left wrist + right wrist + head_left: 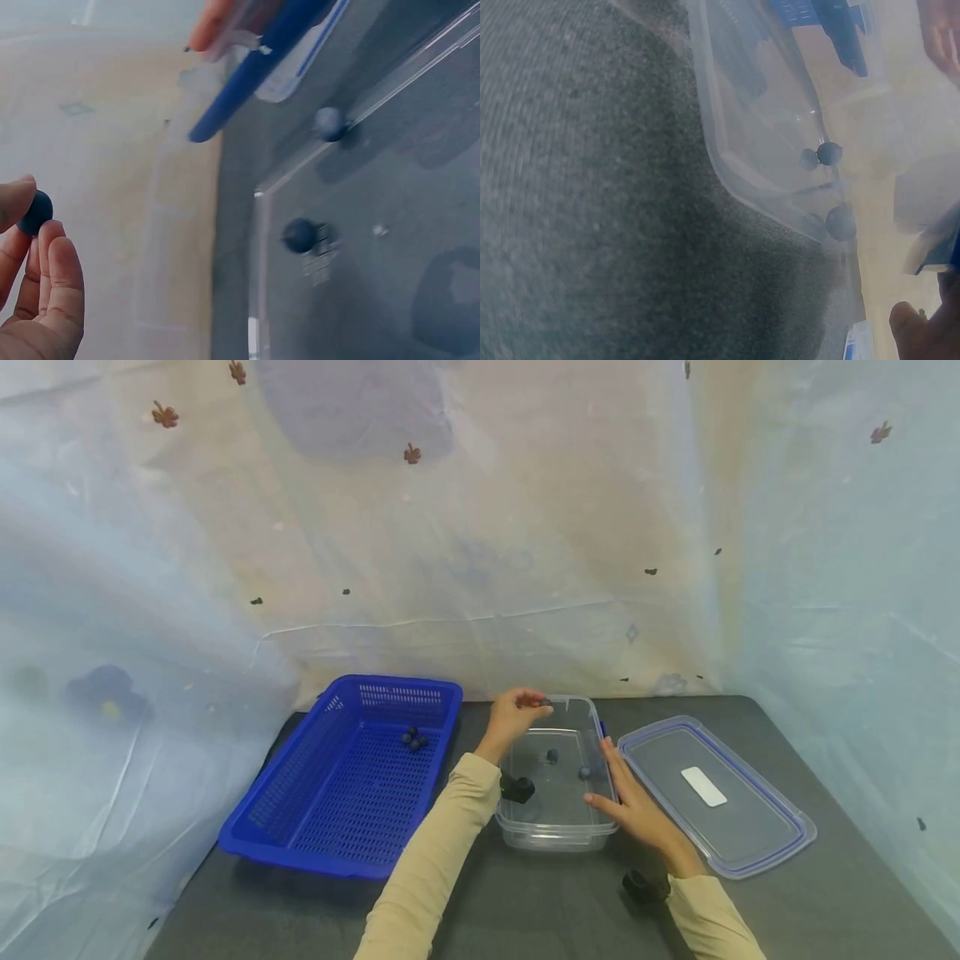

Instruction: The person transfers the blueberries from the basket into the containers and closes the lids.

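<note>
My left hand [516, 720] is over the far left part of a clear plastic container [558, 842]. Between its thumb and fingertips it pinches a blueberry [35, 213], dark and round. Two more blueberries lie inside the container, one near the middle [552, 756] and one toward the right wall [584, 772]. My right hand [637, 810] rests at the container's right rim, its fingers extended along that side. Beside those fingers a blue strip [247, 75] shows at the container's edge.
On the left stands a blue perforated basket [258, 842] with several blueberries [414, 739] toward its far right. A clear lid [750, 827] with a blue seal and white label lies to the right on the dark tabletop [480, 910]. Patterned sheeting [480, 527] hangs behind.
</note>
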Available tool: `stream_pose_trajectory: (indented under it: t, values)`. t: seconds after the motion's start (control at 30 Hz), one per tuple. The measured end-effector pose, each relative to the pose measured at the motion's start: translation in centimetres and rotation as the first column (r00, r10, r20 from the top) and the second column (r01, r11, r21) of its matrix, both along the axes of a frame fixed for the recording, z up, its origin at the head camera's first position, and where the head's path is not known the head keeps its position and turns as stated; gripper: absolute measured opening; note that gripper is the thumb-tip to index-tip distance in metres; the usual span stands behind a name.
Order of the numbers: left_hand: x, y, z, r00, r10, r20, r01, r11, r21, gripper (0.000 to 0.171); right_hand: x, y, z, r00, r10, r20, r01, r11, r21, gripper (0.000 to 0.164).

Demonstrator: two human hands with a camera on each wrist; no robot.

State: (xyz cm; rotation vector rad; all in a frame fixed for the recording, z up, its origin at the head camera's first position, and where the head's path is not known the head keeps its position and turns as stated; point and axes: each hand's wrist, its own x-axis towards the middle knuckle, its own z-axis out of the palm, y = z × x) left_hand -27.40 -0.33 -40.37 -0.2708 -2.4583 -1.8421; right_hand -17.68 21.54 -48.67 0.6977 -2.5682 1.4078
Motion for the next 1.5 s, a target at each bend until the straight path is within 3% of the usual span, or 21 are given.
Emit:
stream_pose_trajectory:
  t: [0.33,0.83,1.13,1.33,1.5]
  values:
    - [0.0,1.8,-2.4,0.999,0.009,0.053,-0.005,0.996,-0.088,0.022,0.0,-0.1,0.1,1.000,0.008,0.020,-0.008,1.000,-0.009,0.088]
    - [0.6,3.5,-4.1,0.986,0.081,0.144,-0.039,0.961,-0.273,0.017,0.1,0.1,0.2,1.000,0.003,0.031,-0.003,1.000,-0.002,0.088]
    - [0.6,4.4,-5.4,0.979,0.048,0.197,0.011,0.957,-0.289,0.017,0.1,0.0,0.3,0.999,0.025,0.032,-0.024,0.999,-0.031,0.090]
    - [0.8,4.7,-6.0,0.980,0.040,0.195,0.031,0.936,-0.349,0.016,0.2,0.0,0.2,1.000,0.020,0.022,-0.019,1.000,-0.024,0.089]
    - [0.7,4.8,-6.4,0.975,0.067,0.210,0.032,0.901,-0.433,0.017,0.1,0.0,0.0,1.000,0.011,0.008,-0.011,1.000,-0.010,0.087]
